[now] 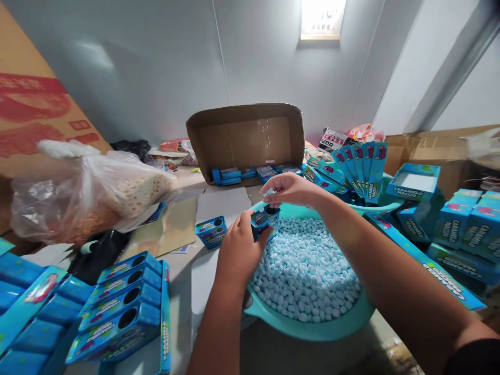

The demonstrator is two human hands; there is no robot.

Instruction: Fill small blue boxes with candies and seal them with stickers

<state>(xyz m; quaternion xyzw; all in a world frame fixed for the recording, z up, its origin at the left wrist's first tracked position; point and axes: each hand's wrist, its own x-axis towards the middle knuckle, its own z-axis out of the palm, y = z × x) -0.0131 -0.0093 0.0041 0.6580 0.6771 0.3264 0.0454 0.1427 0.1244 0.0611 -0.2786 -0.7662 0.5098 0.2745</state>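
My left hand (244, 245) is wrapped round a small blue candy box (262, 220), held over the left rim of a turquoise basin (312, 333). The box has a dark round hole in its top. Just above it, my right hand (287, 188) pinches a few pale blue candies (269, 194) between thumb and fingers. Loose pale blue candies (308, 271) fill much of the basin. Another blue box (211, 232) with a round hole stands to the left of my left hand.
Display trays of blue boxes (121, 307) stand at the lower left. Behind the basin is an open cardboard carton (246, 140) with blue boxes inside. Plastic bags (97, 192) lie at left; more blue packaging (453, 229) is stacked at right.
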